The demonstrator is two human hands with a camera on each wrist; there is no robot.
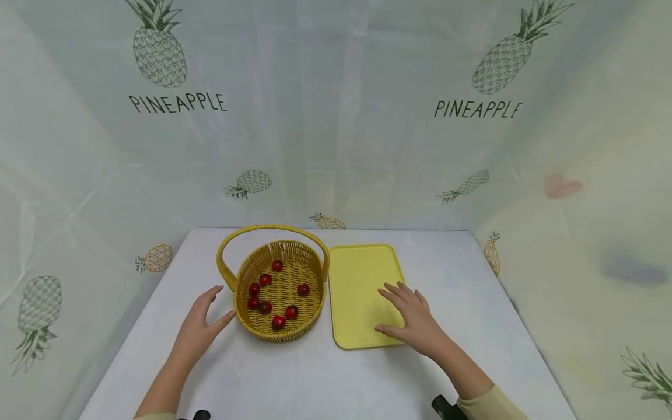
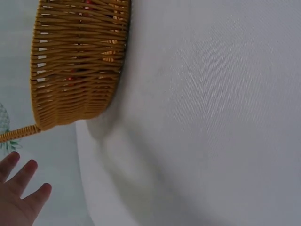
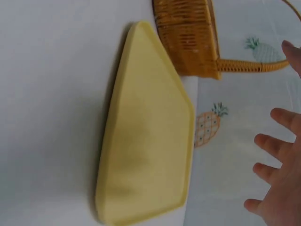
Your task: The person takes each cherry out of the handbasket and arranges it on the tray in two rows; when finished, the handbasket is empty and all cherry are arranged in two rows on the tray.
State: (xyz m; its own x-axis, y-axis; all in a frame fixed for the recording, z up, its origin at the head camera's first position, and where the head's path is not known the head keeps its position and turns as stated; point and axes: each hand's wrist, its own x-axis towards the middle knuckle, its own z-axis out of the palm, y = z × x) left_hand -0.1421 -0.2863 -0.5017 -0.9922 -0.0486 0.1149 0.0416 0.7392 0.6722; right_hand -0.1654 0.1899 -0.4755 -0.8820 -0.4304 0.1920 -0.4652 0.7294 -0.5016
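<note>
The yellow wicker basket stands on the left part of the white table, its handle raised. Eight small red fruits lie inside, mostly toward its left and front. Just beside the basket, on its right, a flat yellow tray lies on the table. The left hand is spread and holds nothing, its thumb close to the basket's left side. The right hand, also spread and gripping nothing, is above the tray's right side. Behind hangs a pineapple-print cloth.
</note>
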